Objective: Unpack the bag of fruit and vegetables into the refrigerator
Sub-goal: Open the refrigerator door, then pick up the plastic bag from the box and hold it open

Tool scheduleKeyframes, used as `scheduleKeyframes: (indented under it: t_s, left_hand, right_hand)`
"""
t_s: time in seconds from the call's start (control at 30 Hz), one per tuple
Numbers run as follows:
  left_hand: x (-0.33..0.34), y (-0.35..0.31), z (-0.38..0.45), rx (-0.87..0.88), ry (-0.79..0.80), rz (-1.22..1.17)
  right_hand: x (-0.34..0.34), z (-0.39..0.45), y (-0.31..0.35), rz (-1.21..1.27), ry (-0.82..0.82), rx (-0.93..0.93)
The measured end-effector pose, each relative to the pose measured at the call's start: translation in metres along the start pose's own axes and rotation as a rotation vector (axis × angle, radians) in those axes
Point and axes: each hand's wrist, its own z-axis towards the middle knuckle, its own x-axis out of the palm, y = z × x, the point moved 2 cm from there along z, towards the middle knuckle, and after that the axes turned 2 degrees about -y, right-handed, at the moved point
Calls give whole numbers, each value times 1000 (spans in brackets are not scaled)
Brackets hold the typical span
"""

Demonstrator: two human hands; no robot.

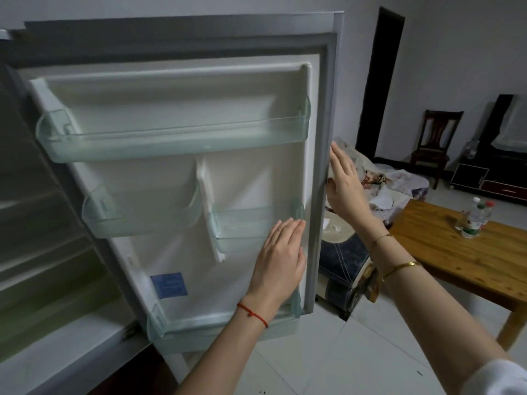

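Fingers (288, 232) straight on refrigerator door (256, 178).

The refrigerator door (176, 178) filling the left and centre of the frame has a creamy white inner liner, a grey seal and pale green-tinted clear shelves (171, 141); a blue label (168, 285) sits low on it. The left hand (278, 262) wears a red string bracelet (252, 311), the right hand (346, 185) gold bangles (400, 267). At right, the table (462, 252) is honey-brown wood, the chair (436, 138) dark reddish brown, the floor (356, 360) white tile, the bottles (474, 218) clear with green labels
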Motion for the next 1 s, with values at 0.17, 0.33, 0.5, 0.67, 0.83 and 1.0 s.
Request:
scheduleKeyframes:
  t_s: [0.17,0.33,0.5,0.67,0.83,1.0]
  left_hand:
    - [-3,-6,-4,-27,7,-22]
    - [-8,-13,-8,-61,9,-13]
    - [-16,-25,-20,-95,5,61]
    - [-42,-31,-52,-234,-72,85]
    - [-82,-35,-113,-425,-145,115]
    - [-130,-45,-182,-565,-175,194]
  right_hand:
    - [-2,-4,-7,47,6,-12]
    - [-12,-9,-4,71,16,-29]
    - [-29,-25,6,148,-54,-49]
    - [-49,-57,27,231,1,-90]
    - [-62,-103,66,336,121,-147]
    - [-67,-149,113,431,240,-203]
